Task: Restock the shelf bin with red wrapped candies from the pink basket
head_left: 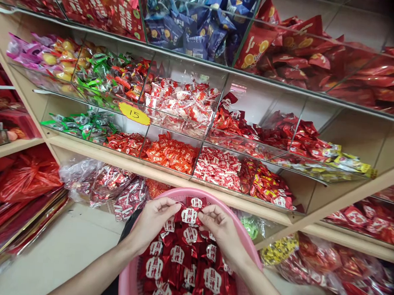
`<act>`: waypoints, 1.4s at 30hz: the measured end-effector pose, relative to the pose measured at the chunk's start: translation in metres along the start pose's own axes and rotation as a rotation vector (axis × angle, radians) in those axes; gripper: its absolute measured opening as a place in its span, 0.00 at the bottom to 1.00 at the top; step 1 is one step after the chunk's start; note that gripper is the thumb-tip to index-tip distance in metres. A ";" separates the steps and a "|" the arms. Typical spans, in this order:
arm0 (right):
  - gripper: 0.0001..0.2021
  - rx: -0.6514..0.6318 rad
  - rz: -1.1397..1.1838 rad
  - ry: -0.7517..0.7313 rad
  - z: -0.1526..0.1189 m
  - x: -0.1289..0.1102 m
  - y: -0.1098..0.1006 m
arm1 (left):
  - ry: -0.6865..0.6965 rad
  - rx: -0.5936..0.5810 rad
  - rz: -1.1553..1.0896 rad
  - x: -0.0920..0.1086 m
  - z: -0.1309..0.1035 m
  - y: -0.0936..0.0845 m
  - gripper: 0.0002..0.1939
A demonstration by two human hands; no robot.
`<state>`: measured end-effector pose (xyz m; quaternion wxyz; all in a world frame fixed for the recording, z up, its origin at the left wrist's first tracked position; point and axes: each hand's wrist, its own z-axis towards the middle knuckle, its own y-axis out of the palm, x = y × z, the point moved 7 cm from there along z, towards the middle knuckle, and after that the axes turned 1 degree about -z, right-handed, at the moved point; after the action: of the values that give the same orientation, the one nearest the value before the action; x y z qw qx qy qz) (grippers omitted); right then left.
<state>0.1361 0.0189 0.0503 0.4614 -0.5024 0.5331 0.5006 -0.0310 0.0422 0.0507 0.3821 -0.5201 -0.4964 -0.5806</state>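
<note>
Between my two hands is a small dark-red candy packet [189, 215] with a white label and red characters. My left hand [155, 220] pinches its left end, and my right hand [219, 230] pinches the right end. Both hands are over a pink plastic basket [129, 274] close to my body. Many similar red candy packets [212, 278] fill the basket, lying in rows with their labels mostly facing up. Another such packet [196, 202] lies just behind the held one.
Ahead rises a wooden shelf [169, 176] with clear bins of wrapped sweets. A yellow price tag [134, 113] reads 15. Bagged candies [112, 182] lie beneath the lowest shelf. At left, red bags [30, 180] and long red-gold rolls [17, 226] rest near the tiled floor.
</note>
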 end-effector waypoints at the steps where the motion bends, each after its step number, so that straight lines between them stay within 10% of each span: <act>1: 0.13 0.011 -0.014 -0.013 -0.001 0.000 -0.001 | 0.026 0.014 0.031 0.002 0.000 0.000 0.10; 20: 0.15 0.071 -0.121 -0.115 -0.010 -0.009 -0.008 | 0.006 0.044 -0.093 0.003 -0.007 0.007 0.09; 28: 0.16 0.107 -0.209 -0.133 -0.014 -0.009 -0.017 | -0.154 -0.155 -0.054 -0.010 -0.013 0.015 0.21; 34: 0.14 0.086 -0.263 -0.110 -0.020 0.002 -0.029 | -0.049 -0.222 0.192 -0.010 -0.011 0.021 0.21; 42: 0.14 -0.006 -0.207 -0.073 -0.028 0.001 -0.029 | 0.487 -0.548 0.978 0.005 -0.018 0.067 0.31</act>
<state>0.1655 -0.0087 0.0495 0.5282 -0.5375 0.4598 0.4698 0.0280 0.0106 0.0685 0.5593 -0.6194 0.0689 -0.5466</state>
